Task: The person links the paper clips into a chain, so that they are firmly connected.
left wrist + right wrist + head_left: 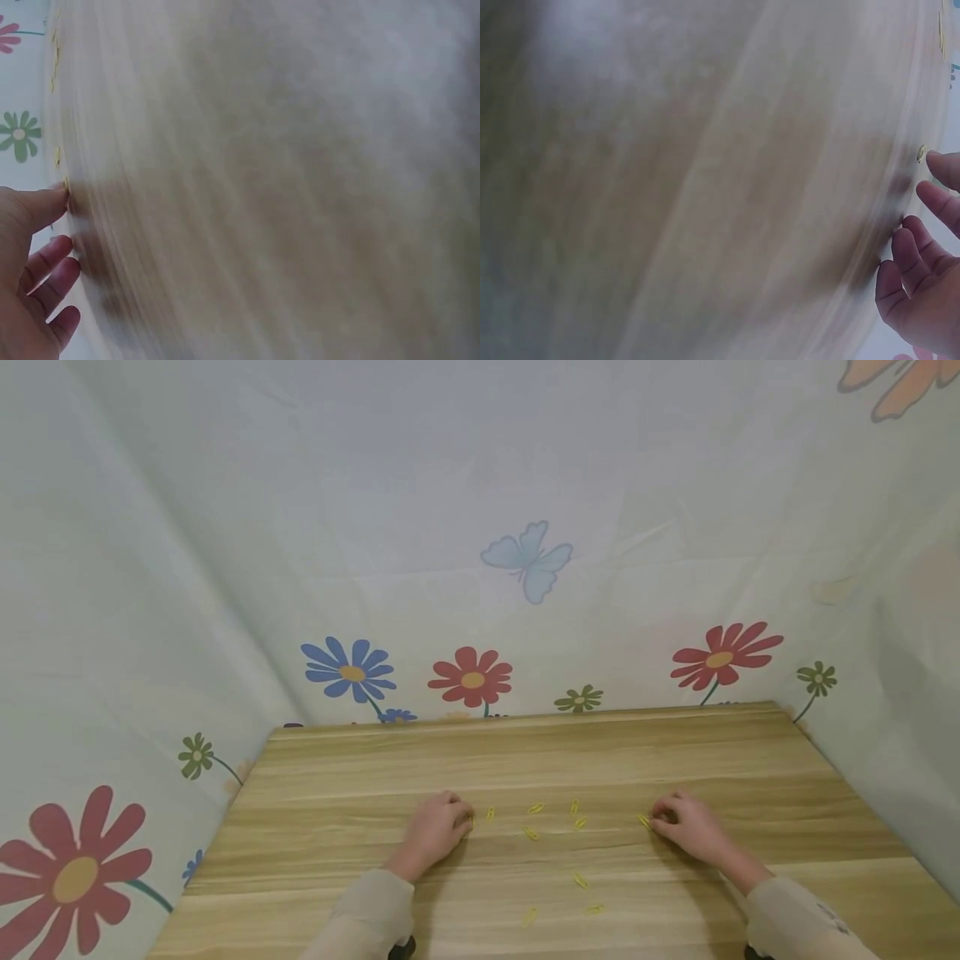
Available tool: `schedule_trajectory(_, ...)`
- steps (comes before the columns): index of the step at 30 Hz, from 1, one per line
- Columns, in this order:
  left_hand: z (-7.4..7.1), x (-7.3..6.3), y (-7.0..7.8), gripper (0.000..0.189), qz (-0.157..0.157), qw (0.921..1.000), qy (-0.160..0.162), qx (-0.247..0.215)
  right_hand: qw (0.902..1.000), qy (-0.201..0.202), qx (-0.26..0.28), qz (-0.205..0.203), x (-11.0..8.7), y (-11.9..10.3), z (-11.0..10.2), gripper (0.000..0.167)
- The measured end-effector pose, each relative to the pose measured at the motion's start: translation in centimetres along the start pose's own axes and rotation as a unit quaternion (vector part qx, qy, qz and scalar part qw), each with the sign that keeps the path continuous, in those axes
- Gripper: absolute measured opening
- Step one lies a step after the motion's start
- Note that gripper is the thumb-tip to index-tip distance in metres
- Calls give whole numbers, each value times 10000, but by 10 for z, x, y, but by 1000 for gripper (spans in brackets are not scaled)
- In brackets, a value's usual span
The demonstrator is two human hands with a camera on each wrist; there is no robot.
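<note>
Several yellow paper clips lie scattered over the wooden tabletop between the two hands. At the left of them, my left hand [441, 827] has its thumb tip on a paper clip [66, 183], pinching it low at the table; the index finger is mostly hidden in the left wrist view. Close beside that hand lies another paper clip [491, 813]. On the far side of the group, my right hand [686, 825] reaches down to a paper clip [643, 821]. This clip [921, 154] shows just beyond the thumb tip, with thumb and index finger apart and the other fingers loosely bent.
Paper clips [536, 808] lie in the middle of the wooden table [360, 768], with a few more, such as the paper clip [595, 910], nearer the front. Pale cloth [420, 527] printed with flowers and butterflies hangs behind the table and along both sides.
</note>
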State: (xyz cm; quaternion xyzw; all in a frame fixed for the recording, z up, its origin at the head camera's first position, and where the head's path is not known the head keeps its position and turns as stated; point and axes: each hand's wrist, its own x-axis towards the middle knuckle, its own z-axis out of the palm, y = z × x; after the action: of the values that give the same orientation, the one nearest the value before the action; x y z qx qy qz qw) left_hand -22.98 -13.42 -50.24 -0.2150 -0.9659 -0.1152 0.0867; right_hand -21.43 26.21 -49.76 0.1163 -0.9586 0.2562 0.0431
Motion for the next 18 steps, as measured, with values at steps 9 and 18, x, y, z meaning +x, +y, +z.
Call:
schedule_trajectory(9, 0, 2, -1, 11, 72, 9997, -207, -84, 9999, -93, -51, 59, 0, 0, 2, 9)
schedule_trajectory(18, -4, 4, -1, 13, 84, 9987, -452, -212, 9995, -238, -105, 185, 0, -5, 1, 8)
